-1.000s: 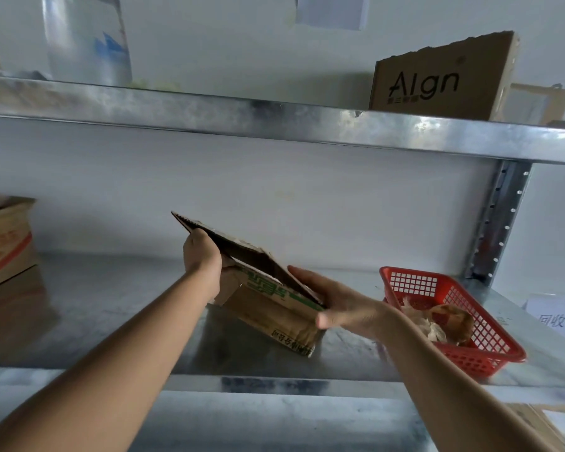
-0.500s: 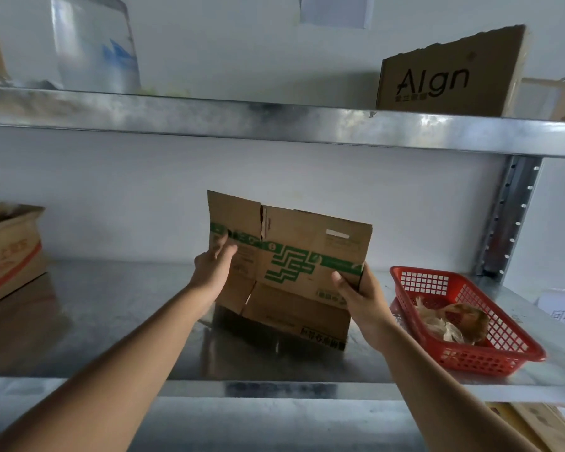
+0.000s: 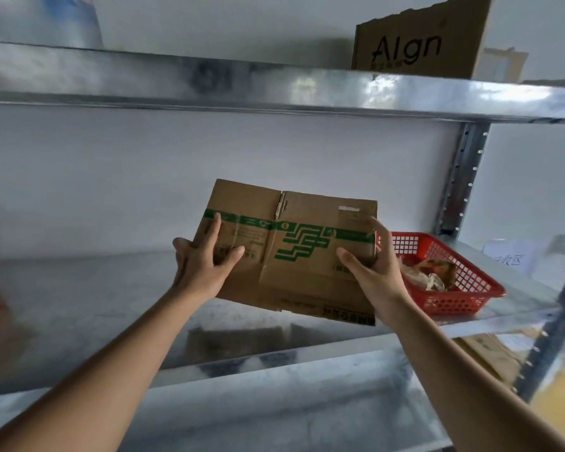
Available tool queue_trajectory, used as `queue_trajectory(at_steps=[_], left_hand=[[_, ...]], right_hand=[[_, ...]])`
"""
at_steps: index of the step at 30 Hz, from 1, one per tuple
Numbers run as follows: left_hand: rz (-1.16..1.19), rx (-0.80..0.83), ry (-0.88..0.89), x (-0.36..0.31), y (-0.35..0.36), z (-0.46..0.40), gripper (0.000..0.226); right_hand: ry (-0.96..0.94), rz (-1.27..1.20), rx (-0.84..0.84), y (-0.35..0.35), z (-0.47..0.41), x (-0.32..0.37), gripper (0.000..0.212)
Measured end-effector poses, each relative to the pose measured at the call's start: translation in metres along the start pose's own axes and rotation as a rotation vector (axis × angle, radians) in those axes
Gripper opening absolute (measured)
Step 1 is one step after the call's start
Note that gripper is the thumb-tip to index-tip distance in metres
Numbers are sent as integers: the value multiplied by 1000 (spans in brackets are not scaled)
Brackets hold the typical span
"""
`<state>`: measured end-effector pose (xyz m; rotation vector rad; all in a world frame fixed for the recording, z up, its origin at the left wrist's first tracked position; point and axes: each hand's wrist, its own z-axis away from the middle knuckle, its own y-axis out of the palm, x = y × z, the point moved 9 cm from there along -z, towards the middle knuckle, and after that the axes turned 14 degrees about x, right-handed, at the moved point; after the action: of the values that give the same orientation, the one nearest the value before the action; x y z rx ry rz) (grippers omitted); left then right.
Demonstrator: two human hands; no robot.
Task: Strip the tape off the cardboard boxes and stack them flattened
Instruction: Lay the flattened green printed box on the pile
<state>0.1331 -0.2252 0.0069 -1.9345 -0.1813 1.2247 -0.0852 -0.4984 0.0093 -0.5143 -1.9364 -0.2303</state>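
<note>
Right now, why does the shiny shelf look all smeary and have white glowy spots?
In the head view, the upper metal shelf throws back white glare near its right end, and the lower shelf mirrors a dark, blurry shape under the flattened cardboard box. The picture's edges look smeared, and the wide lens slants the shelves.

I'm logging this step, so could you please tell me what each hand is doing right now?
Left hand: holds the left side of the flattened cardboard box.
Right hand: holds the same box's right edge.
</note>
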Motion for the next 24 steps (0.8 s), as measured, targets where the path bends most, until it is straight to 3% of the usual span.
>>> queue_trajectory(at_steps=[4, 10, 15, 24], left_hand=[[-50, -18, 9, -8, 7, 16, 91], [-80, -52, 41, -39, 22, 52, 90], [-74, -40, 105, -71, 45, 85, 92], [-107, 41, 258, -152, 125, 167, 83]], right_hand=[[62, 467, -55, 0, 22, 12, 91], [127, 853, -274, -30, 68, 36, 87], [128, 775, -299, -73, 121, 54, 89], [124, 508, -362, -169, 258, 67, 72]])
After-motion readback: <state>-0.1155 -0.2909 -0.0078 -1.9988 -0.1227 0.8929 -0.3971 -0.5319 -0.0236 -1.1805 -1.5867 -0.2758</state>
